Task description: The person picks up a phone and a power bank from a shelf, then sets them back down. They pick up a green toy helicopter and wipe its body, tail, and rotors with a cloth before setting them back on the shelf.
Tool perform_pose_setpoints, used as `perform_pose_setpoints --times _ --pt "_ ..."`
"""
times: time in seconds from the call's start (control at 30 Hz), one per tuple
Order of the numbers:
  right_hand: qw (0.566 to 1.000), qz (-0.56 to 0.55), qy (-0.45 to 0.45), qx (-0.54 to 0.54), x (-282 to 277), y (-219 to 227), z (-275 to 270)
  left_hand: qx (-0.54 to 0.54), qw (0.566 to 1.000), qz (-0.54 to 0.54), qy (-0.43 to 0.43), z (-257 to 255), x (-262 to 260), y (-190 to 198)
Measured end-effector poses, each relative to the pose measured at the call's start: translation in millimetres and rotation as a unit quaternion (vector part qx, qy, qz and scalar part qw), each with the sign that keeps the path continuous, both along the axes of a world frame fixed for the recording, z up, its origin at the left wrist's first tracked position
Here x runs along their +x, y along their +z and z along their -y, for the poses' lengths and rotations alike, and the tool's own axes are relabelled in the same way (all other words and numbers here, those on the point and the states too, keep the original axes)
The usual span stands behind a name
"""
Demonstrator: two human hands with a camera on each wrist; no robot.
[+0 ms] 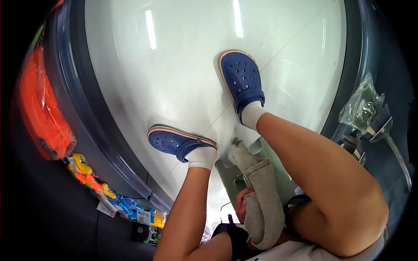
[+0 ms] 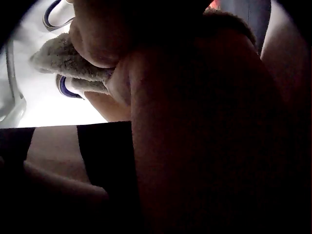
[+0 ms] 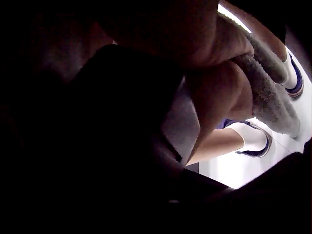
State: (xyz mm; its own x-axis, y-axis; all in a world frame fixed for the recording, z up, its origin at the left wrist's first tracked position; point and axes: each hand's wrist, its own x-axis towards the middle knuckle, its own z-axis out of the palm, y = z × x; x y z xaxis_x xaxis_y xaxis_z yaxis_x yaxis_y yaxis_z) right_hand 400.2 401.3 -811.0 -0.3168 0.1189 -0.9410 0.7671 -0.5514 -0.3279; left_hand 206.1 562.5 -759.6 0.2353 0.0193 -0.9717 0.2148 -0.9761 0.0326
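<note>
A folded grey towel (image 1: 263,191) hangs between the person's bent legs, above a pale green plastic piece (image 1: 278,169) with a cutout in it. The left hand (image 1: 241,204) shows at the towel's left side in the head view. In the left wrist view, the left hand (image 2: 100,41) grips the towel (image 2: 63,58), whose fuzzy end sticks out past the fingers. Seen from the right wrist, the right hand (image 3: 222,85) also grips the towel (image 3: 268,95) between thumb and fingers. In the head view the towel hides the right hand. Both wrist views are dark.
Blue clogs (image 1: 241,78) with white socks (image 1: 202,157) stand on the glossy white floor (image 1: 183,82). Shelving on the left carries an orange wrapped item (image 1: 43,108) and colourful packaged toys (image 1: 87,178). At the right are bagged items (image 1: 361,104) and a brush (image 1: 379,124).
</note>
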Motion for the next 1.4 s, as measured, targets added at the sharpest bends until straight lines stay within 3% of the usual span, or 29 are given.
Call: perform_pose_setpoints --times 0.03,0.07,0.1,0.2,0.23,0.37,0.43,0.47,0.5,0.53,0.6,0.67,0.73,0.77,0.83,0.9,0.93,0.97,1.03,1.07,1.1,1.17,1.2,1.23,1.27,1.3,1.33,1.37,1.4 --pt "1.0 -0.004 0.005 -0.001 -1 0 -3 0.0 1.0 -0.001 -0.001 5 -39 -34" --pt "1.0 -0.006 0.014 -0.001 -2 0 -6 0.127 0.917 0.142 -0.349 8 -76 -67" --pt "1.0 -0.009 0.022 0.0 -2 1 -10 0.234 0.684 0.261 -0.639 9 -93 -82" --pt "0.999 -0.013 0.042 0.001 4 5 -16 0.105 0.916 0.11 -0.37 5 -38 -33" --pt "0.999 -0.014 0.051 0.003 6 8 -19 0.065 0.956 0.059 -0.279 3 -12 -12" --pt "0.997 -0.001 0.08 0.019 16 35 -34 -0.025 0.991 -0.037 -0.128 -14 46 50" --pt "0.974 0.158 0.108 0.119 10 54 -35 -0.066 0.992 -0.059 -0.086 -21 65 89" --pt "0.982 0.122 0.107 0.096 14 56 -41 -0.092 0.991 -0.06 -0.071 -22 74 112" --pt "0.987 0.088 0.11 0.072 22 66 -48 0.001 0.999 0.039 -0.03 -6 21 45" --pt "0.959 0.157 0.147 0.182 22 92 -50 0.018 0.998 0.056 -0.019 -16 40 86" --pt "0.959 0.194 0.105 0.177 23 130 -59 -0.175 0.974 0.022 -0.145 -24 74 169" --pt "0.945 0.235 -0.016 0.227 -4 196 -53 -0.227 0.954 0.134 0.145 27 55 247" --pt "0.877 0.252 -0.241 0.331 -62 288 -17 -0.185 0.781 0.326 0.499 94 24 293" --pt "0.823 0.246 -0.344 0.379 -90 328 1 -0.127 0.686 0.397 0.596 118 18 304" --pt "0.706 0.227 -0.497 0.451 -136 390 27 -0.017 0.496 0.501 0.709 138 20 312" --pt "0.639 0.236 -0.561 0.471 -153 417 20 0.033 0.418 0.551 0.722 141 17 312" --pt "0.659 0.205 -0.585 0.426 -149 437 1 0.035 0.383 0.572 0.724 142 12 316" --pt "0.657 0.196 -0.577 0.444 -154 426 7 0.003 0.388 0.579 0.717 140 5 317" --pt "0.56 0.269 -0.405 0.671 -164 390 26 -0.077 0.396 0.593 0.697 135 -9 317" --pt "0.66 0.164 -0.499 0.538 -158 410 26 -0.139 0.412 0.598 0.673 128 -18 313" --pt "0.661 0.163 -0.481 0.552 -161 412 31 -0.206 0.42 0.61 0.64 117 -32 307" --pt "0.649 0.235 -0.281 0.667 -164 396 38 -0.318 0.44 0.626 0.559 103 -55 284" --pt "0.684 0.062 -0.423 0.592 -168 398 40 -0.294 0.461 0.62 0.562 103 -68 264" --pt "0.662 0.064 -0.427 0.613 -176 353 47 -0.199 0.517 0.548 0.627 109 -75 226" --pt "0.643 0.064 -0.408 0.645 -162 302 52 -0.107 0.538 0.476 0.687 117 -62 204" --pt "0.663 0.132 -0.25 0.693 -154 272 60 -0.056 0.575 0.447 0.683 118 -64 217" --pt "0.661 0.196 -0.086 0.719 -143 259 64 -0.112 0.539 0.368 0.749 115 -66 203" --pt "0.659 0.193 -0.067 0.724 -142 277 63 -0.115 0.522 0.378 0.756 115 -65 205" --pt "0.671 0.124 -0.224 0.696 -149 293 64 -0.058 0.527 0.398 0.749 112 -68 208"
